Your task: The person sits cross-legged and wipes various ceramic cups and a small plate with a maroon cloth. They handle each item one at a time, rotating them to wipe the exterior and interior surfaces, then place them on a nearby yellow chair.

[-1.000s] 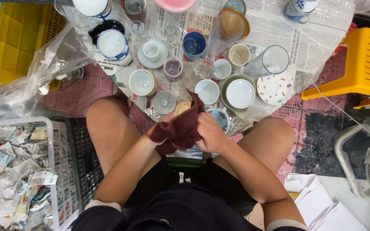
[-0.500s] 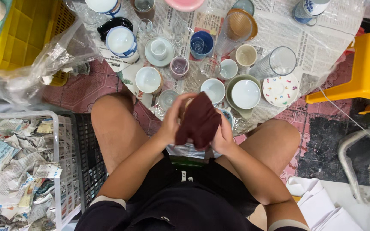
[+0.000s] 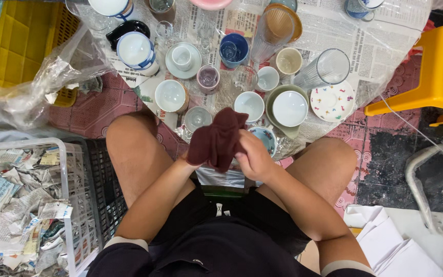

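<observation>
Both the left hand [image 3: 193,156] (mostly hidden) and right hand [image 3: 252,154] clutch a soft, limp maroon cloth [image 3: 219,138], probably light and easily bunched anywhere.

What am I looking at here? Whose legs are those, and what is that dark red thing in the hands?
The camera sits on a person's head and looks straight down, so you see their own knees and arms. The person sits in front of newspaper spread on the floor. On it stand many cups, bowls and glasses, like a blue cup, a white bowl and a small dotted plate. Both hands are up over the lap: the left hand is mostly hidden under a dark red cloth, and the right hand grips the cloth too. Beside the left leg is a basket of crumpled newspaper.
</observation>
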